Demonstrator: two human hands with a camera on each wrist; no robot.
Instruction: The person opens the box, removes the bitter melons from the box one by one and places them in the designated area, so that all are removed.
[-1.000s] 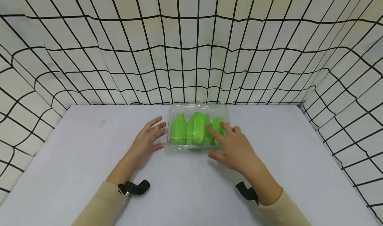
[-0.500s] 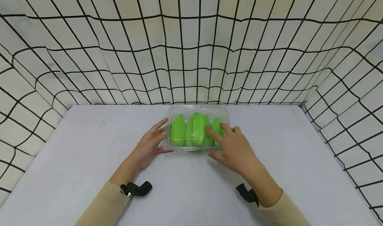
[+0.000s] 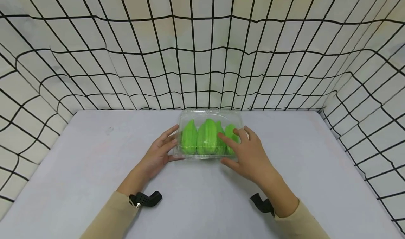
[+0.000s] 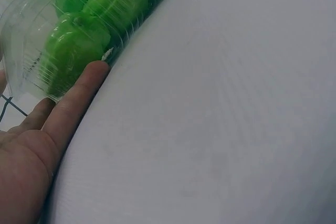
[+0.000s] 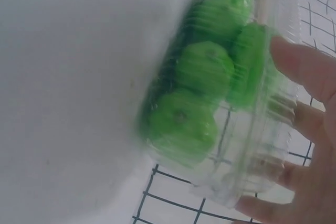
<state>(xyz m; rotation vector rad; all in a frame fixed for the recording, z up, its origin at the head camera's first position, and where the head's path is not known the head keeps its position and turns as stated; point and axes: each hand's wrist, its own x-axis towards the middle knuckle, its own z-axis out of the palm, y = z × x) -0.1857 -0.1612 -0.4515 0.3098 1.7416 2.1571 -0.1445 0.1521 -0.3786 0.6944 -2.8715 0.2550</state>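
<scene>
A clear plastic clamshell box (image 3: 202,157) with its lid down sits at the back middle of the table. Inside stand several bright green ribbed, fruit-shaped pieces (image 3: 210,137), pointed at the far end in the head view. My left hand (image 3: 155,157) is at the box's left end, fingers along the side; the left wrist view shows its straight thumb (image 4: 79,90) against the front lower edge. Over the right end spreads my right hand (image 3: 251,158), index finger above the lid and thumb in front. Its fingers (image 5: 307,69) lie extended beside the lid in the right wrist view.
The white table (image 3: 196,200) ends at a pale wall with black grid netting (image 3: 209,61), which also rises on the left and right. The box stands near that back edge. Black wrist mounts (image 3: 145,199) jut inward from both wrists.
My left hand has moved right and closed in on the box's left end, thumb now along the front edge. The right hand and the box have hardly moved.
</scene>
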